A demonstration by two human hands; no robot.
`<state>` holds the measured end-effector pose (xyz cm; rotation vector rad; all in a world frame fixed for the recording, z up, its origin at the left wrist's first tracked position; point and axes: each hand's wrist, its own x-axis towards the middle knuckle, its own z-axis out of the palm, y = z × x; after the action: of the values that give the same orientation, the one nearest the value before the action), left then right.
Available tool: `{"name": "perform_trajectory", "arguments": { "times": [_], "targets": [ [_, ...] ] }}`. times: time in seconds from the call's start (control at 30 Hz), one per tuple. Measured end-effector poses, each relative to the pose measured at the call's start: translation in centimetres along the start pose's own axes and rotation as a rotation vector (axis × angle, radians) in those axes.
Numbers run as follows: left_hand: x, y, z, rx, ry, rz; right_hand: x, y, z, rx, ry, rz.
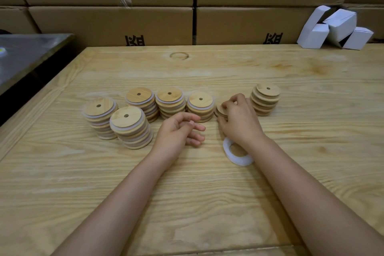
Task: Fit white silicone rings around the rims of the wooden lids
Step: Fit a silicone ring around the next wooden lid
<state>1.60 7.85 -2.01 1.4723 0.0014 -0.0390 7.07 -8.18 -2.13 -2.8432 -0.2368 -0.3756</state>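
Several stacks of round wooden lids, each lid with a small centre hole, stand in a row across the wooden table (207, 193). The left stacks (128, 129) carry white silicone rings around their rims. The far right stack (266, 98) shows bare wood. My right hand (239, 118) grips a short stack of bare lids (220, 110) between them, fingers over its top. A small pile of white silicone rings (233, 156) lies under my right wrist. My left hand (180, 131) hovers just left of it, fingers loosely curled and holding nothing.
Brown cardboard cartons (116, 25) form a wall behind the table. Folded white paper boxes (334, 27) lie at the back right corner. A dark metal surface (25, 54) sits beyond the table's left edge.
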Motion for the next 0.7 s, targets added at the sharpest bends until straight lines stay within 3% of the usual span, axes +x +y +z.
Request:
{"name": "perform_trajectory", "arguments": {
  "times": [0.33,0.47,0.57,0.7],
  "targets": [
    [0.0,-0.2,0.1,0.049,-0.017,0.014,-0.1,0.4,-1.0,0.216,-0.074,0.176],
    [-0.1,-0.2,0.1,0.043,-0.034,0.031,-0.9,0.3,-2.0,0.394,0.123,0.208],
    [-0.1,-0.1,0.1,0.019,-0.06,0.055,-2.0,-0.9,-2.9,0.492,0.219,0.109],
    [-0.5,0.0,0.1,-0.043,-0.147,0.09,-4.2,-3.1,-2.7,0.482,0.197,-0.212]
  ]
}}
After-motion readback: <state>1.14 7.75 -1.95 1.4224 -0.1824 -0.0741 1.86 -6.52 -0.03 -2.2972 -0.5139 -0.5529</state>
